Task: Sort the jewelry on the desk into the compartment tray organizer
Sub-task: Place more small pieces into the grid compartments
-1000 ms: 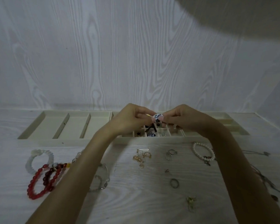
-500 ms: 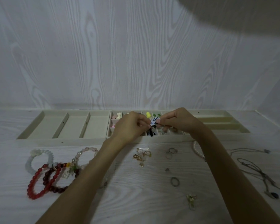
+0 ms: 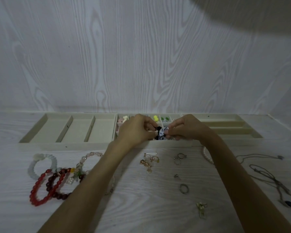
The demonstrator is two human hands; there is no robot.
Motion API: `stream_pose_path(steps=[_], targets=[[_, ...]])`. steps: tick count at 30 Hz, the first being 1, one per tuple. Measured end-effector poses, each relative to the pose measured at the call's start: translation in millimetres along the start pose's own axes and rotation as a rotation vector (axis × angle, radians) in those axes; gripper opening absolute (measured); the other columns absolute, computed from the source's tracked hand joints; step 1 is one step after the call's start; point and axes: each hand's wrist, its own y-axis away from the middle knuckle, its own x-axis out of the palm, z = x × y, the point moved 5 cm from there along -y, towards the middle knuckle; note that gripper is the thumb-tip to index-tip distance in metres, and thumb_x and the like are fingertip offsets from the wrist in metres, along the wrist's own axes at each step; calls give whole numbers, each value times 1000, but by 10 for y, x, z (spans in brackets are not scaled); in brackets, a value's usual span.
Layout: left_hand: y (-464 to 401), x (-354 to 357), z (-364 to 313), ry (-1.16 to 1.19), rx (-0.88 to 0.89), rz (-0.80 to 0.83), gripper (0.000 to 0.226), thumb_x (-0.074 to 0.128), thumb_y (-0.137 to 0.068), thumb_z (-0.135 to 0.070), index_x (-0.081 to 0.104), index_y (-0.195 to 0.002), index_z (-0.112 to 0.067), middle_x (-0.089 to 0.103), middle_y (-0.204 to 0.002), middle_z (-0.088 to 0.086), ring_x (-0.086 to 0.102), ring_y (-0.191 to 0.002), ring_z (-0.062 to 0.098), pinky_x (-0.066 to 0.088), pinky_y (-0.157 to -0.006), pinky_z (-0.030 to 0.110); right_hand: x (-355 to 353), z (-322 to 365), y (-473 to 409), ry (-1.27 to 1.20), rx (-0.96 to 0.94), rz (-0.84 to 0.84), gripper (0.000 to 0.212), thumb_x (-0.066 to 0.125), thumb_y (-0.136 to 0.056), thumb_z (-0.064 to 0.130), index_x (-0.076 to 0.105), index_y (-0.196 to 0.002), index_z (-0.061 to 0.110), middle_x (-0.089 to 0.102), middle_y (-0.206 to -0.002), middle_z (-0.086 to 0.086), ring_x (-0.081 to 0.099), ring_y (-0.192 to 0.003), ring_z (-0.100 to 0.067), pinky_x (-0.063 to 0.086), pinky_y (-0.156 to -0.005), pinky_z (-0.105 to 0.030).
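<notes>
Both hands — left hand (image 3: pixel 136 130), right hand (image 3: pixel 186 129) — pinch a blue-and-white earring (image 3: pixel 163 132) over the tray organizer (image 3: pixel 170 143). Loosen either pinch and it drops into the wrong compartment.

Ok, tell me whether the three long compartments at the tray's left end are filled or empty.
Empty. The three long compartments show only bare beige lining; the bracelets lie on the desk in front.

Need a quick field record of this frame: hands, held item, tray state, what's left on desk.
left hand: pinches the white-and-blue patterned piece
right hand: pinches the same piece
held over: middle small-compartment section of the tray
tray left section: three long compartments
on desk, left: red bead bracelet, pale bracelet
on desk, centre: gold earrings, ring
on desk, right: cord necklace
</notes>
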Motion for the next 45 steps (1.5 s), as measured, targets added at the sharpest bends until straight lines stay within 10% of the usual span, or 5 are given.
stream_pose_path(steps=[6, 25, 30, 33, 45], targets=[[-38, -177, -77, -203, 134, 18, 46, 47, -86, 0, 67, -113, -31, 59, -126, -1, 47, -120, 21, 44, -94, 40, 26, 25, 17, 210, -59, 75, 23, 76, -76, 26, 75, -95, 12, 74, -92, -3, 66, -84, -9, 52, -80, -23], [47, -56, -150, -431, 185, 202, 44, 47, -91, -8, 61, -117, -40, 47, -132, -7, 35, -115, 17, 27, -84, 28, 66, 13, -28, 206, -159, -176, 8, 80, -72, 23, 78, -77, 17, 63, -54, 11, 55, -45, 5, 40, -45, -7], [106, -105, -256, -558, 236, 269, 48, 44, -93, -10, 56, -125, -44, 40, -140, -10, 30, -124, 17, 26, -88, 31, -86, 246, 116, 552, -272, -87, 27, 56, -90, 12, 71, -102, 31, 63, -114, -4, 55, -89, -12, 42, -80, -29], [141, -70, -280, -661, 245, 333, 50, 40, -94, -13, 47, -133, -45, 32, -147, -10, 26, -129, 19, 27, -94, 33, -87, 254, 200, 905, -239, 40, 50, 43, -93, 7, 56, -121, 47, 33, -148, 5, 22, -135, -20, 21, -106, -40], [148, 69, -162, -769, 188, 389, 43, 29, -101, -28, 33, -142, -42, 29, -150, -5, 22, -133, 23, 25, -104, 38, 219, 163, 197, 1144, -175, 152, 62, 38, -91, 6, 36, -139, 44, 13, -157, -1, 4, -143, -27, 13, -112, -47]])
